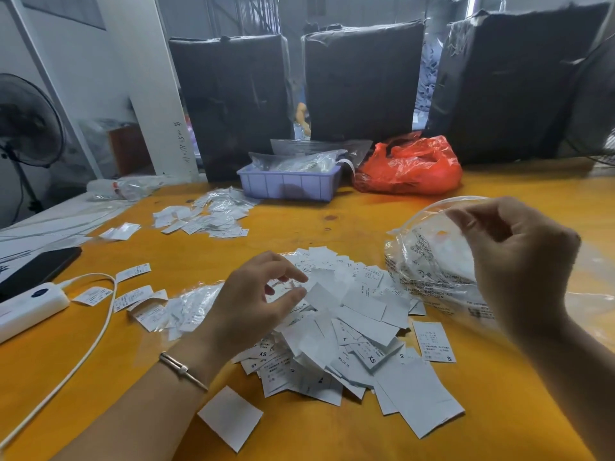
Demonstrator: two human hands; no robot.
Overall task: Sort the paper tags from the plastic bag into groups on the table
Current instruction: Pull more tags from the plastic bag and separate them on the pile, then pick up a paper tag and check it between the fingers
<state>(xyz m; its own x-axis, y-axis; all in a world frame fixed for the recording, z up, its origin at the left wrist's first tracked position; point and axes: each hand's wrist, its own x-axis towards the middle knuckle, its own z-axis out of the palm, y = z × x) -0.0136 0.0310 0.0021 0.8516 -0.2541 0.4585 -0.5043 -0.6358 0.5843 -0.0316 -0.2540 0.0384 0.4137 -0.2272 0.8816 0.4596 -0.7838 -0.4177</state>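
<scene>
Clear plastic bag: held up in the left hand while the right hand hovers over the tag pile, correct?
Hands are swapped. The head view shows the right hand pinching the clear plastic bag at its rim, while the left hand, fingers loosely curled, hovers over the tag pile.

white tags point(349, 314), orange table point(332, 437), red bag point(412, 168)

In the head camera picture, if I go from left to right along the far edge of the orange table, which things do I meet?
Floor fan → crumpled clear plastic → purple tray with clear bags in it → red plastic bag.
</scene>
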